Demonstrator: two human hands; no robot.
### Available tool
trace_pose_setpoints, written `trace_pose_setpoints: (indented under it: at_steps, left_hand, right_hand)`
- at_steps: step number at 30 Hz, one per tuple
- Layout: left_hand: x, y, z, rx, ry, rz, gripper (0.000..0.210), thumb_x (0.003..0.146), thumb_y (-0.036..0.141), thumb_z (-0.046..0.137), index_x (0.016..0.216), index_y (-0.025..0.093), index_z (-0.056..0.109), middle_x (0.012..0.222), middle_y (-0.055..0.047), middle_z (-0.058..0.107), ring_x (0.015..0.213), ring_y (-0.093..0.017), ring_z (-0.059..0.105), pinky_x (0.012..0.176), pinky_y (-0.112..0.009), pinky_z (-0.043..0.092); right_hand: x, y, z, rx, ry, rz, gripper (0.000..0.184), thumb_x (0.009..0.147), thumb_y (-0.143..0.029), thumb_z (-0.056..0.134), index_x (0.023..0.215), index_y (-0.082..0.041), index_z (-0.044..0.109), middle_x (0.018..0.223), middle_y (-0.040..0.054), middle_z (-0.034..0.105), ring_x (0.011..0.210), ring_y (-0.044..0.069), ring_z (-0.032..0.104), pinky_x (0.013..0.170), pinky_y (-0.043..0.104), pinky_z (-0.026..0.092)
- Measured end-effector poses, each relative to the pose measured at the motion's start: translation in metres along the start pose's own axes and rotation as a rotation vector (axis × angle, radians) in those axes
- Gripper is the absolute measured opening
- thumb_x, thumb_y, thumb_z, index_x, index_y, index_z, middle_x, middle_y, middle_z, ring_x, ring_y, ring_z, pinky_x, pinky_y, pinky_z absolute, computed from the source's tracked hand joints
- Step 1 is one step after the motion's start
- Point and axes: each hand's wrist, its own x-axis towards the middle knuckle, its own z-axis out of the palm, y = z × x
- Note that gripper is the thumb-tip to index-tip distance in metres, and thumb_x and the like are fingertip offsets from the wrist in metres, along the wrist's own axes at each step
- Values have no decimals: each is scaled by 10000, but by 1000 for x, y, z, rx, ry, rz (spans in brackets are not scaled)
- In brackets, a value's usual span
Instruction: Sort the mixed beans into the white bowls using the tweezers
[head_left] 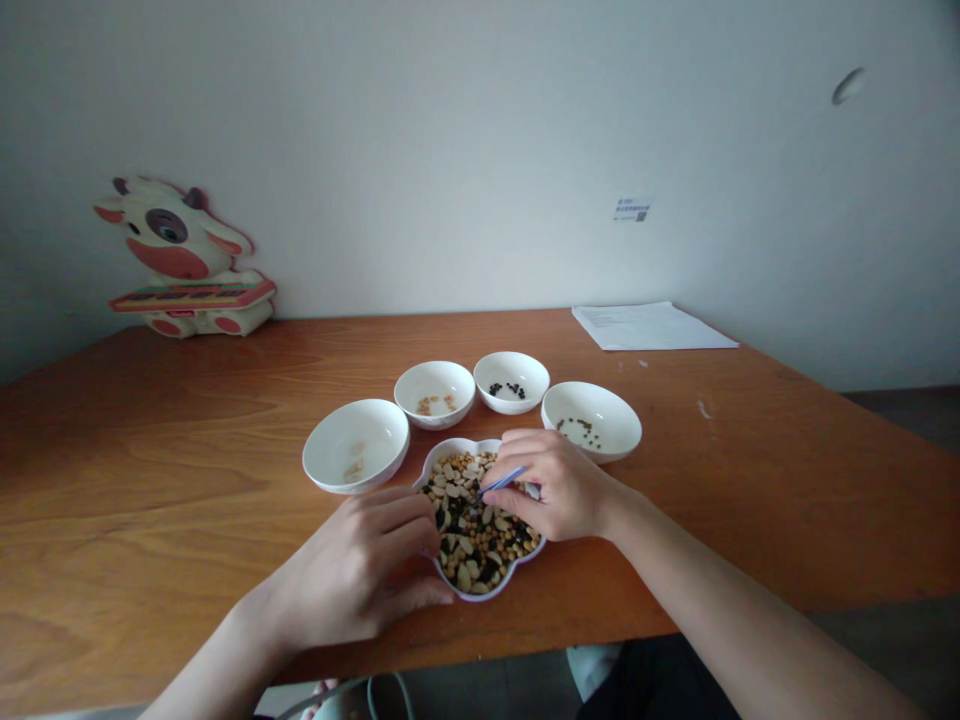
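Evidently my right hand (559, 487) pinches blue tweezers (501, 482) over the mixed beans (476, 530); these look light, hard, slippery, best nipped mid-body. Left hand's (360, 575) grip steadies the dish (480, 592).

Dim, soft light; edges perhaps slightly warped.
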Motion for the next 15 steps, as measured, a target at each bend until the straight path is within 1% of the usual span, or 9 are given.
trace_pose_setpoints:
  at_steps: [6,15]
  left_hand:
    - [-1,0,0,-15,-12,-4,161,982,274,605,865,166,582,828,-35,604,723,-181,545,627,-306,384]
    - [0,0,0,-14,-9,-10,154,970,256,623,859,169,562,831,-30,595,722,-176,531,624,-300,361]
  right_hand:
    - [1,2,2,-22,-18,18,143,891,-221,662,800,-142,736,731,52,717,668,166,601,602,294,435]
    - [2,2,4,-45,-61,57,135,889,-235,672,804,-164,750,756,41,733,691,166,624,618,292,458]
